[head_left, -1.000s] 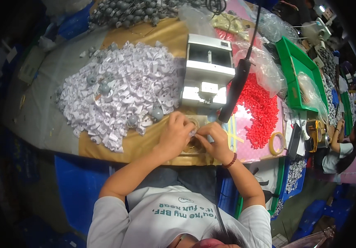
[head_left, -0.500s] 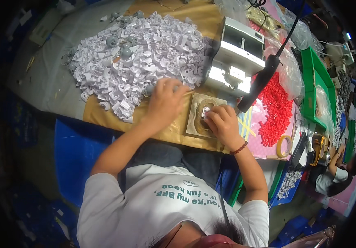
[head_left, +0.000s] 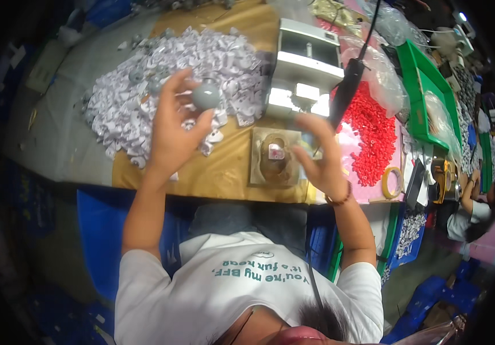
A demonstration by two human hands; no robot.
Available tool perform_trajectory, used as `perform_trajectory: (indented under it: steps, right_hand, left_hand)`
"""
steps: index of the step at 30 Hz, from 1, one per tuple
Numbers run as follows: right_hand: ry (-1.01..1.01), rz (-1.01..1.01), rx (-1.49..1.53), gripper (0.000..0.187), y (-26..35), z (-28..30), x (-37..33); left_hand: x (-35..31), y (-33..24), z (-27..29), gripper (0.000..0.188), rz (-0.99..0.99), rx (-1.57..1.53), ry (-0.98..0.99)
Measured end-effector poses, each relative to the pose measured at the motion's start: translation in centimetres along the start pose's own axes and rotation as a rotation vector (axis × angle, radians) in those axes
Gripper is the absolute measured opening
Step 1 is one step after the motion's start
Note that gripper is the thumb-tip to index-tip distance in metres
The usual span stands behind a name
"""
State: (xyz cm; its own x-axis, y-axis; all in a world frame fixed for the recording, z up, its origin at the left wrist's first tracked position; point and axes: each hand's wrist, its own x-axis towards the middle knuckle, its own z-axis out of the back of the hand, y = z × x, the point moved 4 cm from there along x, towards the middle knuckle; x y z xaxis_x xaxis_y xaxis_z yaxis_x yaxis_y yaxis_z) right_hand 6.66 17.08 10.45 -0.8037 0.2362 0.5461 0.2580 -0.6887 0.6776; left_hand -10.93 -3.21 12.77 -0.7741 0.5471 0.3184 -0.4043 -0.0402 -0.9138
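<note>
My left hand (head_left: 175, 123) holds up a round grey plastic part (head_left: 206, 96) between thumb and fingers, above the near side of a heap of small white plastic parts (head_left: 126, 98). To its right my right hand (head_left: 323, 158) is open, thumb and fingers apart, with nothing between them. Beside that hand lies a square block with a rounded hollow (head_left: 259, 167). Inside the hollow sits a small white piece with pink marks (head_left: 276, 151).
A white and grey machine (head_left: 309, 57) stands behind the block, with a black handheld tool (head_left: 348, 89) hanging beside it. Red parts (head_left: 368, 138), a tape roll (head_left: 392, 182) and a green tray (head_left: 425, 103) lie to the right. A blue bin (head_left: 106, 230) sits below the table's front edge.
My left hand has lifted from the heap with the grey part and moved left. My right hand has drawn back from the block and opened. The whole view has shifted slightly.
</note>
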Motion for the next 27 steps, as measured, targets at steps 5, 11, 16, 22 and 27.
perform_trajectory:
  steps: [5,11,16,22,27]
  right_hand:
    - [-0.302,0.117,0.168,0.05,6.7,7.7,1.2]
    - [0.226,0.042,0.079,0.063,3.2,3.8,0.6]
    - [0.322,-0.231,0.372,0.044,0.3,-0.8,-3.6]
    - [-0.095,-0.41,0.645,0.026,0.1,4.1,-7.7]
    - [-0.214,-0.4,0.558,0.017,0.0,5.3,-9.5]
  left_hand:
    - [-1.1,-3.2,-0.9,0.075,0.148,-0.658,0.116]
    - [-2.3,-4.2,-7.8,0.07,0.457,-1.173,0.481]
    - [-2.7,0.2,-8.5,0.027,0.552,-1.321,0.356]
    - [-4.4,3.0,-12.7,0.02,0.781,-0.964,0.366]
    - [-8.5,2.1,-14.5,0.018,0.504,-0.659,0.662]
